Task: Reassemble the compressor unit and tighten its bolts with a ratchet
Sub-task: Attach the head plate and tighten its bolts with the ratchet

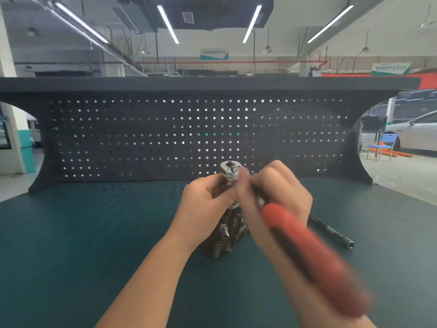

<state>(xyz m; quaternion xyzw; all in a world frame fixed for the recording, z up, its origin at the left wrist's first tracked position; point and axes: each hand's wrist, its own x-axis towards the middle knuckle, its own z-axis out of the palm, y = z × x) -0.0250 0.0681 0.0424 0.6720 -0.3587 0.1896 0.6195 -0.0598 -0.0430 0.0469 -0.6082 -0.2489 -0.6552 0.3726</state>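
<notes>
Dark metal compressor unit [227,235], bumpy with ribs and bolts, standing on the green ribbed mat [94,233] in the middle, a bit near. Left hand [208,202] curled round the top of the unit, gripping it. Right hand [279,195] wrapped round the ratchet [307,254], just right of the left hand. Round shiny ratchet head poking up behind the fingers, on top of the unit. Long red handle, smooth and blurry, slanting near and right. Thin black metal rod [331,232] with a hollow end lying flat on the mat, right of the unit. Far behind, a black board [165,138] full of small square holes.
</notes>
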